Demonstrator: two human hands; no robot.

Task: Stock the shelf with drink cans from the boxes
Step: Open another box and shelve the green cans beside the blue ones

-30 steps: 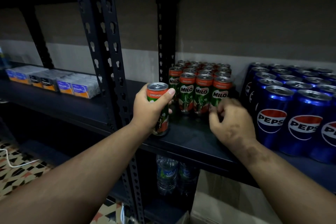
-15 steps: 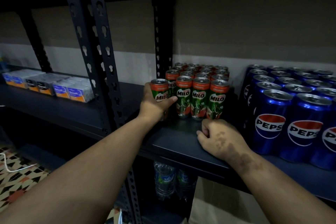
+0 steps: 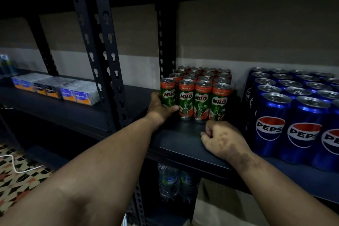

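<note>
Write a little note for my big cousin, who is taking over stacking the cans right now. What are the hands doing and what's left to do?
Left hand: grips the leftmost Milo can, standing on the shelf at the left end of the front row of Milo cans.
Right hand: curled into a fist, holding nothing, resting on the shelf in front of that row.
Pepsi cans: already standing in rows to the right.
Done: Milo block several rows deep; this can is in its spot.
Left: let go of it, then fetch more cans. No box of cans is clearly in view.

Glossy metal Milo cans point(image 3: 202, 101), Pepsi cans point(image 3: 304, 126); matt black metal shelf point(image 3: 176, 139).
</note>
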